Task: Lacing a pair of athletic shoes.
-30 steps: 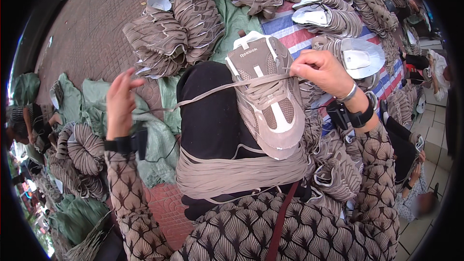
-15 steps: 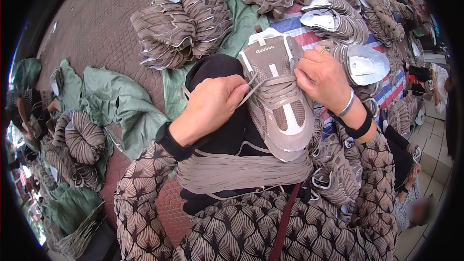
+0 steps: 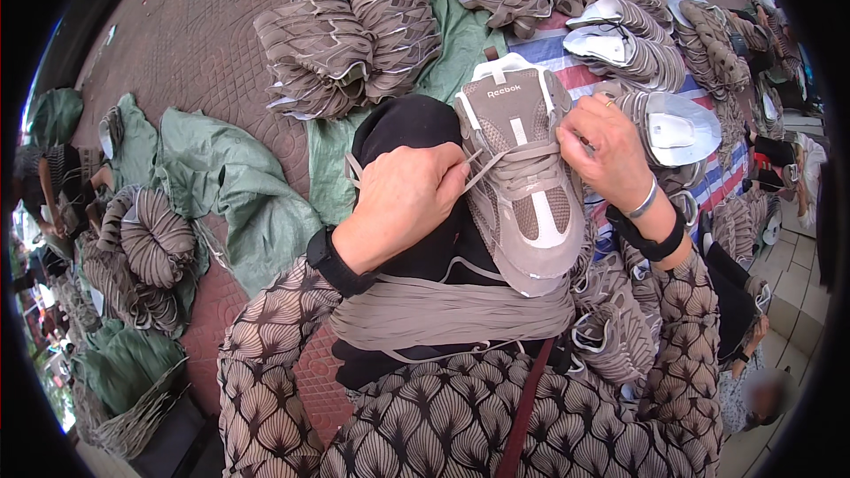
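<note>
I'm pinching a lace (image 3: 522,158) near its end in my left hand (image 3: 403,199) and curling my right hand (image 3: 602,146) narrowly, though I can't tell whether it's gripping lace, while the shoe (image 3: 536,212) is lying with its toe at the right end of the lace bundle (image 3: 452,314). Ideally I should be holding the lace flat, untwisted and evenly snug. I'm counting 2 hands and 1 shoe beyond that 1 bundle.

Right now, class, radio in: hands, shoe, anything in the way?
Left hand pinching shoelace. Right hand at edge of shoe, grip hidden. Nothing visibly blocking.
</note>
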Motion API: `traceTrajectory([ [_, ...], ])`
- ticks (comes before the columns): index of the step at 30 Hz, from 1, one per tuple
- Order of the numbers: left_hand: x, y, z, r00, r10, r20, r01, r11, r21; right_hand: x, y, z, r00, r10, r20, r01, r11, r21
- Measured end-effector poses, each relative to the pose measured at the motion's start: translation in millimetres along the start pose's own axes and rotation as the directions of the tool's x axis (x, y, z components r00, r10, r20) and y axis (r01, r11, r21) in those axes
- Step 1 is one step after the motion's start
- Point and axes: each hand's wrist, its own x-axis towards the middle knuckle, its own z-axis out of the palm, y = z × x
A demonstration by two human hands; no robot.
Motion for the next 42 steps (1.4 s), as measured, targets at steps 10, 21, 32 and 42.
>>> traceTrajectory([
  [10, 7.8, 2.3, 2.0, 0.997, 0.069, 0.028, -0.069, 0.998, -0.015, -0.4, 0.6, -0.3, 1.000, 0.013, 0.003, -0.013, 1.000, 0.008],
  [21, 14.4, 14.3, -4.0, 0.939, 0.312, -0.144, -0.246, 0.902, 0.354, 22.0, 2.2, -29.2, 0.979, -0.081, 0.190, 0.101, 0.990, -0.101],
  [32, 55.0, -17.3, -16.6, 0.786, 0.558, 0.267, -0.597, 0.798, 0.089, 56.2, 34.9, -22.3, 0.672, -0.400, 0.624, 0.380, 0.908, 0.173],
  [42, 74.1, 8.9, -14.0, 0.980, 0.162, -0.112, -0.196, 0.847, -0.493, 62.9, 39.4, 7.9, 0.987, -0.058, 0.150, -0.006, 0.917, 0.398],
])
